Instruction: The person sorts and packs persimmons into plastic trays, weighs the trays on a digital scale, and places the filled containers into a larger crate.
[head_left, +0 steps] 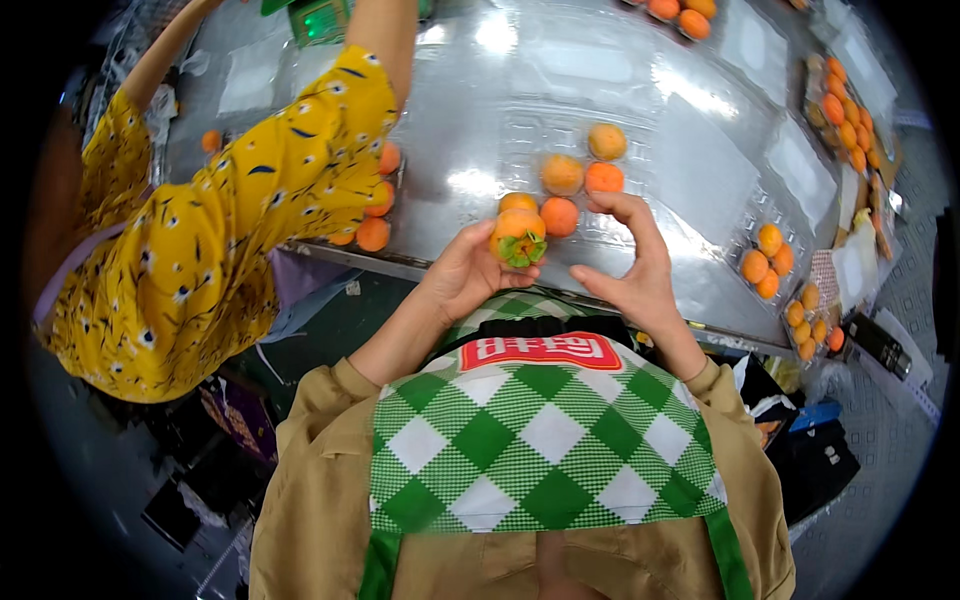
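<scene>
A persimmon with a green calyx (519,237) rests in the fingers of my left hand (476,271), its leafy end facing me. Just behind it lies another orange persimmon (518,202). Several more sit on a clear plastic tray (637,142), among them a redder one (559,217) and one near my right index fingertip (604,178). My right hand (636,266) is held in a curve, thumb and index finger apart, with nothing between them. Whether the index fingertip touches that fruit I cannot tell.
A co-worker in a yellow flowered top (247,195) leans over the metal table (450,97) at left, beside more persimmons (373,234). At right stand clear packs of persimmons (766,262) and a fuller pack (847,112). A green device with lights (319,21) is at the top.
</scene>
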Action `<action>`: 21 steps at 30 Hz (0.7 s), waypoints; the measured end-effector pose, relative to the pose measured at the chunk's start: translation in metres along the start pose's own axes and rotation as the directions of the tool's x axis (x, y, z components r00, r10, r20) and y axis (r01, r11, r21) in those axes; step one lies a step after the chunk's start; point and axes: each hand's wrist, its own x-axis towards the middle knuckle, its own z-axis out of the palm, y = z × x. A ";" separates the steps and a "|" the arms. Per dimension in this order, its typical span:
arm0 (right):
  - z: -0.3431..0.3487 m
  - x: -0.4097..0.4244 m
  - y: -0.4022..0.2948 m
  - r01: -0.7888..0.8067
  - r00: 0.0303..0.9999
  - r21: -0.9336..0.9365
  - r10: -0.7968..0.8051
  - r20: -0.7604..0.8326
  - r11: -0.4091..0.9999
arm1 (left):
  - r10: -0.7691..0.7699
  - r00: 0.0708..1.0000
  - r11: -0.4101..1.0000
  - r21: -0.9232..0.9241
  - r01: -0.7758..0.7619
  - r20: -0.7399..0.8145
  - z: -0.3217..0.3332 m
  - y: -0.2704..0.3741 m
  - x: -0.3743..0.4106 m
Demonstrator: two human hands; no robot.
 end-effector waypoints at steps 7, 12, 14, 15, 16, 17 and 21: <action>0.018 -0.002 0.000 0.008 0.993 -0.023 -0.005 0.115 1.000 | 0.016 0.998 0.978 -0.208 -0.029 -0.064 -0.041 0.003 -0.035; 0.054 0.006 -0.012 0.040 0.971 0.081 -0.058 0.233 0.996 | -0.014 1.000 0.930 -0.366 0.018 0.014 -0.030 -0.003 -0.041; 0.065 0.007 -0.014 0.004 0.970 0.155 -0.042 0.241 0.988 | -0.013 1.000 0.935 -0.353 0.017 0.014 -0.022 -0.005 -0.042; 0.070 0.007 -0.015 -0.014 0.969 0.191 -0.033 0.244 0.981 | -0.013 1.000 0.938 -0.346 0.017 0.014 -0.020 -0.005 -0.043; 0.073 0.008 -0.017 -0.027 0.969 0.205 -0.024 0.245 0.978 | -0.020 0.999 0.936 -0.352 0.029 0.031 -0.017 -0.006 -0.043; 0.075 0.008 -0.018 -0.040 0.969 0.218 -0.015 0.245 0.975 | -0.027 0.998 0.933 -0.357 0.043 0.048 -0.015 -0.006 -0.044; 0.077 0.008 -0.028 -0.069 0.968 0.233 0.009 0.250 0.970 | -0.085 0.991 0.920 -0.375 0.117 0.102 -0.009 -0.007 -0.047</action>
